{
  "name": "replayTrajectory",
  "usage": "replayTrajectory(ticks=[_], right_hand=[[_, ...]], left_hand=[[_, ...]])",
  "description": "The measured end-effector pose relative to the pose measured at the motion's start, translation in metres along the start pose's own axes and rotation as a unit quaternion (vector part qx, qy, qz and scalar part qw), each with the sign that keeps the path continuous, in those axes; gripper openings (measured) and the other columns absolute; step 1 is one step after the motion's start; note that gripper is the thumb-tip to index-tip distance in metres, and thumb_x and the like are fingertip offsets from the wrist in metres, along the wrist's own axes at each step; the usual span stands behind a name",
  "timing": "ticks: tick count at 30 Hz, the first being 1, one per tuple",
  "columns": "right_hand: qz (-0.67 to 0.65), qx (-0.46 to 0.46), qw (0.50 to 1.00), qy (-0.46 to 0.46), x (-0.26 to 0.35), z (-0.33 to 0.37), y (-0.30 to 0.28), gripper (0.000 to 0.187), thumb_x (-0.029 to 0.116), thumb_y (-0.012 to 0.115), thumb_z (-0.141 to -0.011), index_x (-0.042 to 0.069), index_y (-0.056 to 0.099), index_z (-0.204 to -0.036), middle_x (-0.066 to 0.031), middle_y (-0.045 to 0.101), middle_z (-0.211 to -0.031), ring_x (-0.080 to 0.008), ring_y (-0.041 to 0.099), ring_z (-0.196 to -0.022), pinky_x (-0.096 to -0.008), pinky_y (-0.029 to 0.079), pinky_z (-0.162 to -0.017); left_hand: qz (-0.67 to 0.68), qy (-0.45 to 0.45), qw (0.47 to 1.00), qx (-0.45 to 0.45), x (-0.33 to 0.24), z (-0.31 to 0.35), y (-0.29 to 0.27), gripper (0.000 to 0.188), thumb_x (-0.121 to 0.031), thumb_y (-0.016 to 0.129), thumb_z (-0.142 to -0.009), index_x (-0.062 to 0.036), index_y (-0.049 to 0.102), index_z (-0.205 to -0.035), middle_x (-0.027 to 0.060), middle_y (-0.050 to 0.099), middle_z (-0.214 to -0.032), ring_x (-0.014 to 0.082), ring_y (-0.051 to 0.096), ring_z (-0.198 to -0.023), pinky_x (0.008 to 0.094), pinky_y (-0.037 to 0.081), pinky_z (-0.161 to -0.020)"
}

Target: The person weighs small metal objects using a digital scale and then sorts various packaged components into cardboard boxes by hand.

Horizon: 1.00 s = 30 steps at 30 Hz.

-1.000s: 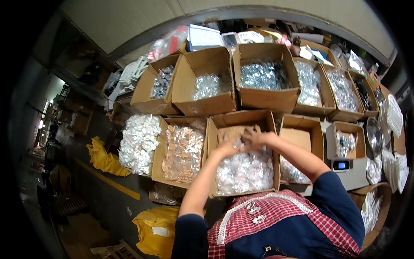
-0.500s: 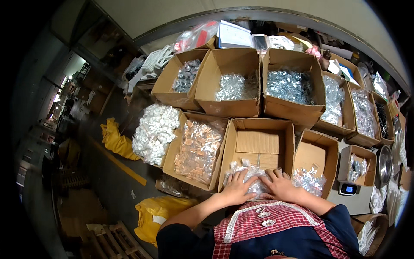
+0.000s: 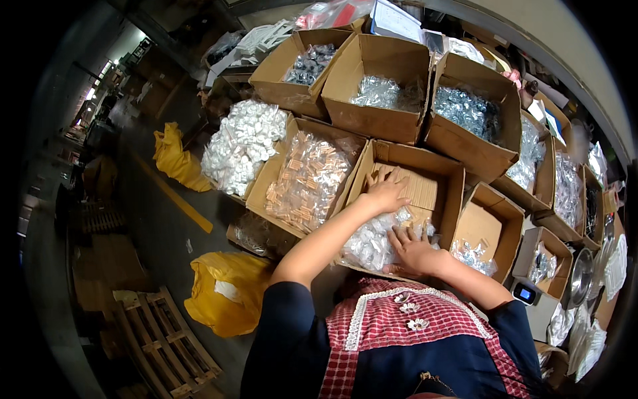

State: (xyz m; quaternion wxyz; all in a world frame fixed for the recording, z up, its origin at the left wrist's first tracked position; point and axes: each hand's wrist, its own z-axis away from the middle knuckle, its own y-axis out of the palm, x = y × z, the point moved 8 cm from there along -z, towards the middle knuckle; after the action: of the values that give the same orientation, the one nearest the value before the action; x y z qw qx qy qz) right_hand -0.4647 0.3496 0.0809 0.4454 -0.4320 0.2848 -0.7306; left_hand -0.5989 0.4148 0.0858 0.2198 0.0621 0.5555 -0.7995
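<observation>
My left hand: fingers spread, gripping nothing visible, over the cardboard panel
My right hand: fingers splayed on the clear bags
Bags' place: near end of my carton
Bags' feel: probably light, soft, slippery; best pinched by gathered edges
Leftward: orange pieces

Bags of orange pieces fill an open cardboard box. Just left of that box is a heap of bagged white pieces; farther left lies a crumpled yellow sack. On the box's near side are a bulkier yellow bag and a slatted wooden pallet. Well to its right sit a small device with a lit display and a round metal bowl.
</observation>
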Motion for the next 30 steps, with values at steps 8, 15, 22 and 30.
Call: replayTrajectory(ticks=[8,15,22,30], right_hand=[[-0.136,-0.085,0.986,0.038,-0.076,0.0,-0.072,0.066,0.05,0.059,-0.09,0.004,0.049,-0.137,-0.0226,0.043,-0.145,-0.0414,0.048,-0.126,-0.0437,0.038,-0.107],[-0.122,0.089,0.985,0.089,-0.053,-0.018,-0.005,0.079,0.058,0.043,-0.095,0.011,0.017,-0.154,-0.0236,0.011,-0.158,-0.0497,0.013,-0.143,-0.0528,0.023,-0.117],[-0.206,0.027,0.975,0.077,-0.056,0.017,-0.021,0.089,0.069,0.042,-0.091,0.009,0.021,-0.153,-0.0246,0.017,-0.157,-0.0442,0.023,-0.142,-0.0441,0.026,-0.116],[-0.17,-0.187,0.967,0.015,-0.027,0.002,-0.11,0.069,0.051,0.057,-0.093,0.004,0.042,-0.141,-0.0257,0.035,-0.148,-0.043,0.043,-0.13,-0.0429,0.039,-0.107]], left_hand=[[-0.015,0.062,0.994,0.089,0.01,0.035,0.065,0.063,-0.046,0.045,-0.095,-0.0131,0.036,-0.148,0.0165,0.03,-0.154,0.0416,0.022,-0.142,0.0609,0.016,-0.115],[-0.02,0.083,0.994,0.064,-0.019,0.092,0.074,0.058,-0.048,0.037,-0.101,-0.0063,0.047,-0.14,0.0163,0.036,-0.151,0.0337,0.022,-0.144,0.0564,0.008,-0.117],[0.162,0.196,0.945,-0.204,0.005,0.132,-0.019,0.027,-0.022,0.058,-0.093,-0.0061,0.069,-0.113,0.0161,0.057,-0.133,0.0347,0.052,-0.125,0.0453,0.042,-0.104],[-0.045,0.054,0.945,-0.32,0.147,0.057,-0.132,0.039,-0.031,0.061,-0.089,-0.0065,0.063,-0.119,0.0168,0.063,-0.12,0.0374,0.053,-0.119,0.0468,0.04,-0.101]])
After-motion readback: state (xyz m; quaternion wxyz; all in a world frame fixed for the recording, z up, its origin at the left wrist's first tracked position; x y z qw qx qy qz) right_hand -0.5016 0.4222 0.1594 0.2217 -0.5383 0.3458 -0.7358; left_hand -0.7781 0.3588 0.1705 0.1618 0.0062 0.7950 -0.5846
